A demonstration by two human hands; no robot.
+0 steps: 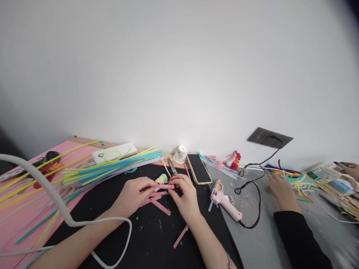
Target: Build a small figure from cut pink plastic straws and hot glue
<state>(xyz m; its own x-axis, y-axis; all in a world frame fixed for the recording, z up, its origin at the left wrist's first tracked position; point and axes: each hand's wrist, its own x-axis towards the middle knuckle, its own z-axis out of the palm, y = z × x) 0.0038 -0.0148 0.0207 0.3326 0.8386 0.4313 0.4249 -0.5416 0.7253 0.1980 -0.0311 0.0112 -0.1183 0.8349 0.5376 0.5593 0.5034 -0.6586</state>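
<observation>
My left hand is closed, its thumb and forefinger pinching a short pink pipe cleaner from the left. At its other end, the fingertips of my right hand are closed on the same piece. Several loose pink pipe cleaner pieces lie on the black mat just below. A pair of pliers with red handles points away from my right fingers, which partly cover it; whether they touch it I cannot tell. A small cream and green object sits behind the held piece.
Left, a bundle of coloured pipe cleaners lies by a white power bank. A paper cup and phone stand behind. Right are a pink glue gun and another person's hand. A white cable crosses my left forearm.
</observation>
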